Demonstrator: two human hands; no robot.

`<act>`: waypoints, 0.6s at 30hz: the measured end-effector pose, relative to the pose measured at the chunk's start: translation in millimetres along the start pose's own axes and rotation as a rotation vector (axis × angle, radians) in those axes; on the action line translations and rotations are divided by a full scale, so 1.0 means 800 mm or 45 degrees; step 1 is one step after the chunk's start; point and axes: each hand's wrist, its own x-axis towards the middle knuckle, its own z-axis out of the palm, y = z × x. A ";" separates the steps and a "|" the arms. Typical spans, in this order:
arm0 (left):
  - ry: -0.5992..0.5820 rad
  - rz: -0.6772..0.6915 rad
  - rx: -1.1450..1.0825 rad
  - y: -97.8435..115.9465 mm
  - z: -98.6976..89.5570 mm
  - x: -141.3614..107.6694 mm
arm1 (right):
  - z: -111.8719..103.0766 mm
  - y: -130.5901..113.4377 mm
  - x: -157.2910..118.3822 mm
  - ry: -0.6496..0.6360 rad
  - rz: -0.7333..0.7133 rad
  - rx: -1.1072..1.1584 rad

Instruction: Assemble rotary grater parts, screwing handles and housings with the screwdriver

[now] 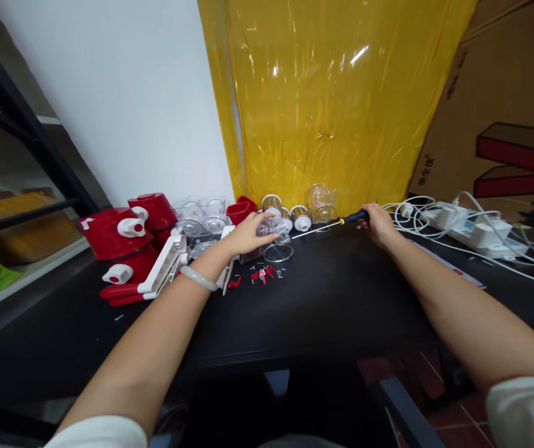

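Note:
My left hand (254,234) is closed round a clear plastic part (280,229) at the middle of the black table. In my right hand (377,223) is the dark handle of a long screwdriver (355,217), its shaft pointing left with the tip close to the clear part. A clear round piece (277,252) lies just below the part. Small red pieces (262,274) and several screws lie in front of it. Behind stand metal-mesh drums with white rims (300,218) and a clear cup-like piece (323,205).
Red housings (120,239) with white knobs and white-and-red handles (162,267) stand left. Clear cups (201,214) sit behind my left wrist. A power strip (491,236) with white cables lies right. Yellow film (341,106) hangs behind the table (295,323).

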 end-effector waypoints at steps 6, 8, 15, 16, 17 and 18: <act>0.016 0.028 0.024 -0.005 0.002 0.001 | 0.002 -0.004 -0.010 -0.088 0.075 0.207; 0.027 0.034 0.018 -0.006 0.003 0.002 | 0.001 0.000 -0.008 -0.097 0.064 0.195; 0.028 0.030 0.037 -0.004 0.002 0.003 | 0.000 0.009 0.006 0.073 -0.086 -0.233; 0.034 0.035 0.034 -0.004 0.002 0.004 | 0.001 0.008 0.005 0.086 -0.098 -0.258; 0.035 0.039 0.035 -0.004 0.002 0.004 | 0.002 0.007 0.004 0.098 -0.091 -0.246; 0.034 0.038 0.040 -0.004 0.002 0.005 | 0.003 0.005 0.003 0.104 -0.074 -0.206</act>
